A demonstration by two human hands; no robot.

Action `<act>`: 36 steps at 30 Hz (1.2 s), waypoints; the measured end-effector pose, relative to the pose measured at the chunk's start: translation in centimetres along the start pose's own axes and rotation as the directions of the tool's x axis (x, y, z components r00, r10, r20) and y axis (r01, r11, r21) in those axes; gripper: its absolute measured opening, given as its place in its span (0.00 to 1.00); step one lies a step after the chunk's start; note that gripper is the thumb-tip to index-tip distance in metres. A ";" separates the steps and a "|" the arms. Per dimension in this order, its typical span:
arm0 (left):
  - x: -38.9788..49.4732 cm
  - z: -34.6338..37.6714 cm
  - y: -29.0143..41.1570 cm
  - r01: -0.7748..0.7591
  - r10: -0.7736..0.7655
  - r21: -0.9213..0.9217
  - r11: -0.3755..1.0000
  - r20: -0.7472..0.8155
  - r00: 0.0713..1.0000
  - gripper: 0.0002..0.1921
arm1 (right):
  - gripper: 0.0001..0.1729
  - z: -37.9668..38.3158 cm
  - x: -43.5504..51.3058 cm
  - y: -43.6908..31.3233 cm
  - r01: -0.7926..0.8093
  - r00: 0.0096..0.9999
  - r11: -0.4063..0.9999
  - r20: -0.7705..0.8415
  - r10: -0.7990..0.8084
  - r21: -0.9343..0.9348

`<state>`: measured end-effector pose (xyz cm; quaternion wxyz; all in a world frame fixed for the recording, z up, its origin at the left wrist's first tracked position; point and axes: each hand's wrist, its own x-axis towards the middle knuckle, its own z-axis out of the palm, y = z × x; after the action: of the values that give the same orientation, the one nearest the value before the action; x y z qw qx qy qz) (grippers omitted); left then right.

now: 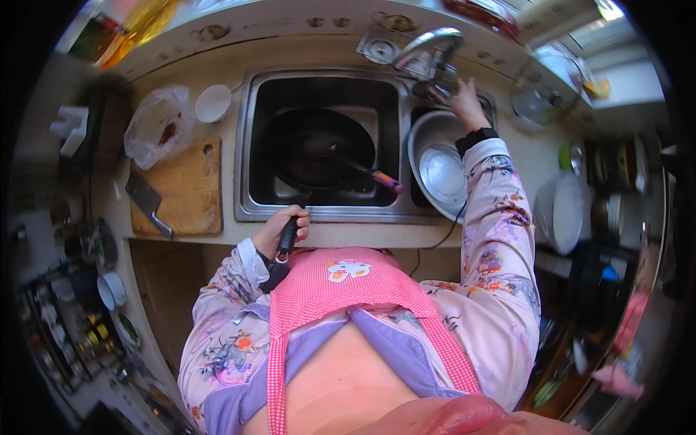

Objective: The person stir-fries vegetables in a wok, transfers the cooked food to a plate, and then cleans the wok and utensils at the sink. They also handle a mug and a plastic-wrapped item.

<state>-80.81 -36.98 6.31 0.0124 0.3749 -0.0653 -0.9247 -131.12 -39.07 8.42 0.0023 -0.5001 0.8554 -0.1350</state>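
Note:
My left hand [284, 228] grips the black handle of a dark wok [318, 147] that sits in the large basin of a steel sink [242, 163]. A brush or similar tool with a purple and orange handle [387, 181] lies across the wok, its handle over the basin's right side. My right hand [468, 103] is at the base of the chrome faucet [435, 41], beyond the smaller basin; its fingertips are partly hidden, so its grip is unclear. Below this hand a metal bowl [443, 163] rests in the smaller basin, tilted, with a round pale shape inside.
Left of the sink are a wooden cutting board [190, 190], a cleaver [145, 198] on its edge, a plastic bag [157, 128] with red items, and a white bowl [213, 103]. A glass lid [535, 98] and a white basin [565, 212] stand at right. A dark cord hangs over the counter's front edge.

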 end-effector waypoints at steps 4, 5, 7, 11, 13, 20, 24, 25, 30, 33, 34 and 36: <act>1.0 -0.1 0.0 -0.041 0.044 0.079 0.996 -0.035 0.998 0.09 | 0.39 1.2 3.7 2.5 0.057 0.976 0.947 0.216 0.013 -0.317; 1.2 -0.1 0.2 -0.045 0.047 0.048 0.998 -0.036 0.998 0.09 | 0.23 1.1 4.3 3.0 0.035 0.958 0.930 0.278 0.074 -0.367; 1.4 -0.2 0.6 -0.038 0.040 0.067 0.997 -0.041 0.998 0.09 | 0.21 0.8 3.8 3.8 0.129 0.952 0.895 0.305 0.009 -0.428; 1.4 -1.0 1.0 -0.035 0.036 0.016 0.999 -0.062 0.997 0.10 | 0.18 -0.2 -0.1 2.4 0.058 0.989 0.910 0.145 0.003 -0.411; 1.3 -1.7 1.2 -0.031 0.029 -0.023 0.999 -0.058 0.998 0.11 | 0.17 -0.9 -1.6 -0.5 0.085 0.996 0.958 0.062 -0.070 -0.274; 0.8 -3.2 0.9 -0.006 0.033 -0.287 0.958 0.089 0.996 0.12 | 0.13 -0.4 -5.7 -15.4 -0.608 0.786 0.245 0.615 0.057 0.755; -0.4 -3.6 0.1 -0.004 0.074 -0.374 0.927 0.172 0.982 0.13 | 0.12 -0.3 -5.7 -18.9 -0.733 0.681 -0.018 0.733 -0.004 0.680; -0.6 -3.6 -0.1 0.012 0.072 -0.390 0.921 0.201 0.977 0.13 | 0.11 -0.1 -5.7 -19.1 -0.748 0.663 -0.035 0.748 -0.011 0.663; -1.2 -2.9 -0.2 -0.003 0.092 -0.430 0.903 0.187 0.978 0.12 | 0.10 2.8 -5.7 -18.8 -0.776 0.629 0.016 0.770 0.106 0.631; -1.6 -2.4 0.0 -0.042 0.107 -0.385 0.922 0.148 0.983 0.13 | 0.13 5.0 -7.3 -17.7 -0.733 0.666 0.366 0.714 0.217 0.573; -1.7 -2.2 0.0 -0.047 0.112 -0.393 0.918 0.145 0.983 0.14 | 0.14 5.2 -7.8 -16.9 -0.452 0.752 0.817 0.646 0.133 0.358; -1.8 -2.0 0.0 -0.054 0.093 -0.373 0.926 0.086 0.992 0.14 | 0.14 5.9 -11.6 -15.5 0.040 0.871 0.999 0.489 -0.042 0.014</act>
<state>-78.07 -37.08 6.12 0.1141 0.3154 0.0953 -0.9372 -111.25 -37.69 4.87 0.2165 -0.5360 0.8159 -0.0053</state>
